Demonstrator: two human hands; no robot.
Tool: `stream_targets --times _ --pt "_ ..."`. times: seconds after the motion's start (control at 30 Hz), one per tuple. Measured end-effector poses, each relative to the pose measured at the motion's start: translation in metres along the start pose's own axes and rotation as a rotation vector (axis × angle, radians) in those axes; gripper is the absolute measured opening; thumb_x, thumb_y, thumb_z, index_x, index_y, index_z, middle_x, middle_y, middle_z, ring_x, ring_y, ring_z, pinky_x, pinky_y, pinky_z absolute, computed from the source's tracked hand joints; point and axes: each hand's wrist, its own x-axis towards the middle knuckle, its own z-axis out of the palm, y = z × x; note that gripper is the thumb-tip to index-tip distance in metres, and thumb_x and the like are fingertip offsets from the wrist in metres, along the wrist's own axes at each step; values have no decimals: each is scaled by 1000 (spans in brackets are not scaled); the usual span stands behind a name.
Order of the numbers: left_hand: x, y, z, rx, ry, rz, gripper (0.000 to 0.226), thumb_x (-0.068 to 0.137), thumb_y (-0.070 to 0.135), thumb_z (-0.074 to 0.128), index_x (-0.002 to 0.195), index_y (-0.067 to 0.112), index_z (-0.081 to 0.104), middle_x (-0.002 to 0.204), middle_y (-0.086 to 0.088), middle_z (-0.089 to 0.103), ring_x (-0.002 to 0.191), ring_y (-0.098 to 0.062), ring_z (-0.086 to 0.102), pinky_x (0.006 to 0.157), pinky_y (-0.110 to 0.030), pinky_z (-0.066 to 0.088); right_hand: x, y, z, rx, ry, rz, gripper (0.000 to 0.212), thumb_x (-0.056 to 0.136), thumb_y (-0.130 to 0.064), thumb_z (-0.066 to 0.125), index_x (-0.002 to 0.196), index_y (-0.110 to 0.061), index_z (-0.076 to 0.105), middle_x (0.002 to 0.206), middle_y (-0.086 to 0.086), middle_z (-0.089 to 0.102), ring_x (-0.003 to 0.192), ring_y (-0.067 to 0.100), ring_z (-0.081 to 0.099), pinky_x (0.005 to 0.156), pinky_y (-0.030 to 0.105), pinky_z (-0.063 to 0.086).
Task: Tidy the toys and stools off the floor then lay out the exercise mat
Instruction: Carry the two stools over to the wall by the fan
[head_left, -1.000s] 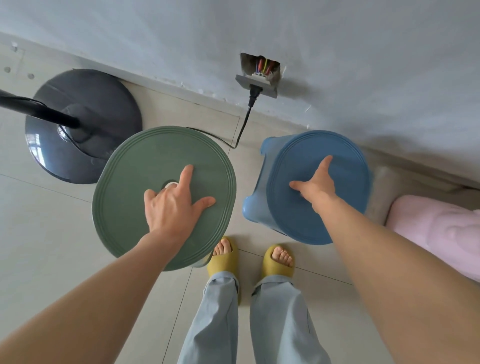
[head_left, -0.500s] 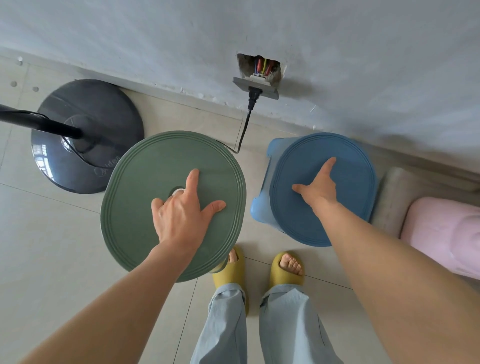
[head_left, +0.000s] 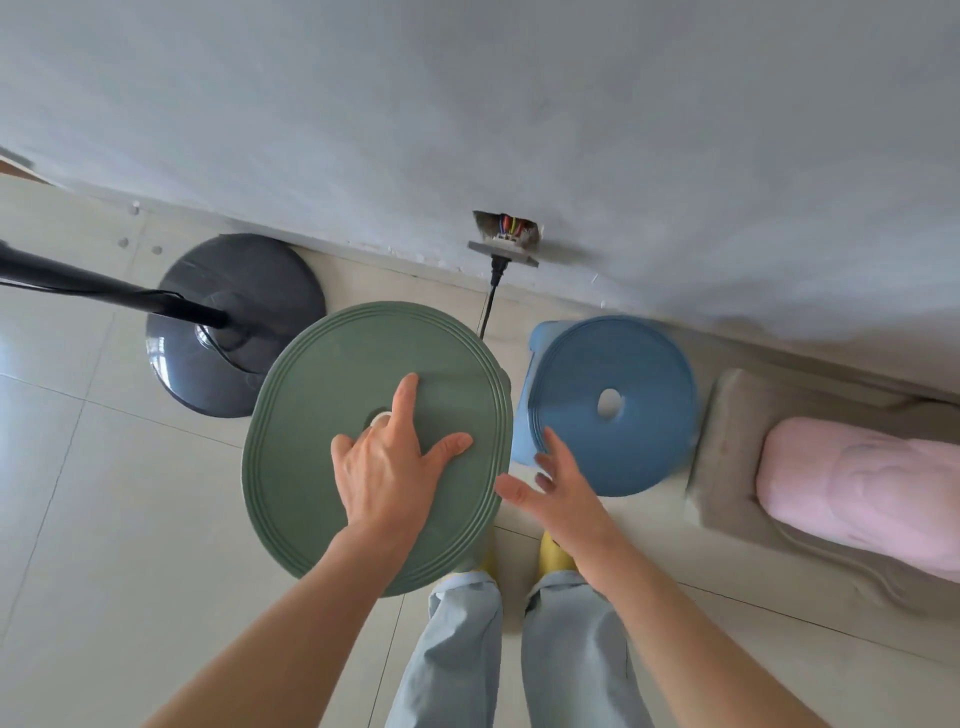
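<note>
While our head camera looks down at the tiled floor (head_left: 104, 519) along a grey wall (head_left: 519, 104), we record at far left a dark round fan base (head_left: 208, 291) with its black pole (head_left: 104, 291) slanting out of frame. Just right of it, and overlapping its edge in our view, is the green stool (head_left: 322, 374), whose seat is tilted toward the camera; our left hand (head_left: 389, 467) is clamped on it, with fingers hooked into the central hole and index finger and thumb pressed flat on the seat. Behind it, a black plug and cord (head_left: 493, 280) hang from a wall socket (head_left: 503, 244) pulled loose, with coloured wires exposed. Our right hand (head_left: 558, 488) hovers with fingers spread, holding nothing, at the near left rim of the blue stool (head_left: 649, 374); we cannot tell whether it touches. That stool stands on the floor close to the wall, its seat hole uncovered. Further right lies a grey cushion (head_left: 727, 467) carrying a pink soft item (head_left: 857, 493). Below are pale blue trouser legs (head_left: 519, 649) and yellow slippers (head_left: 553, 556).
</note>
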Motion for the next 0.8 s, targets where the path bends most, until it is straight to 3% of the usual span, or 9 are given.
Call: stream_targets --times 0.1,0.2,0.3,0.4,0.5,0.67,0.8 --pt "-18 21 -23 -23 20 49 73 82 60 53 143 30 26 105 -1 65 91 -23 60 80 -28 25 -32 -4 12 136 -41 -27 110 57 -47 84 146 -35 21 143 -11 41 129 14 45 107 42 40" --pt "-33 45 -34 -41 36 116 74 83 59 53 144 31 23 106 0 64 94 -21 60 77 -27 22 -52 -10 3 234 40 -112 86 61 -34 78 137 -32 40 122 -9 62 108 12 63 91 34 53" --pt "-43 68 -34 -36 22 213 77 86 54 52 147 31 12 109 2 60 99 -19 59 78 -28 22 -69 -13 -23 236 119 -176 71 67 -25 73 132 -29 47 120 -6 65 102 11 65 76 24 55" --pt "-53 95 -24 -53 -46 316 84 87 46 55 149 29 0 113 3 55 104 -18 56 81 -28 21 -82 -12 -58 244 195 -216 72 67 -22 72 134 -25 47 121 -5 65 107 12 64 88 31 53" --pt "-58 125 -6 -47 -117 393 90 88 42 56 149 27 -7 117 -1 52 110 -20 53 87 -32 27 -86 -8 -93 245 272 -239 74 66 -21 71 135 -22 46 122 -5 64 106 9 64 81 21 54" --pt "-50 170 35 -26 -188 415 89 88 39 59 150 26 -3 121 -6 54 113 -24 52 91 -34 31 -75 3 -134 275 355 -232 62 74 -11 72 131 -17 49 119 1 65 81 -4 65 58 9 47" --pt "-42 191 69 24 -217 400 87 87 39 59 150 26 -1 119 -7 55 112 -25 53 93 -35 31 -58 15 -155 308 440 -200 34 88 -3 59 113 -25 60 103 -3 67 84 6 64 62 15 48"
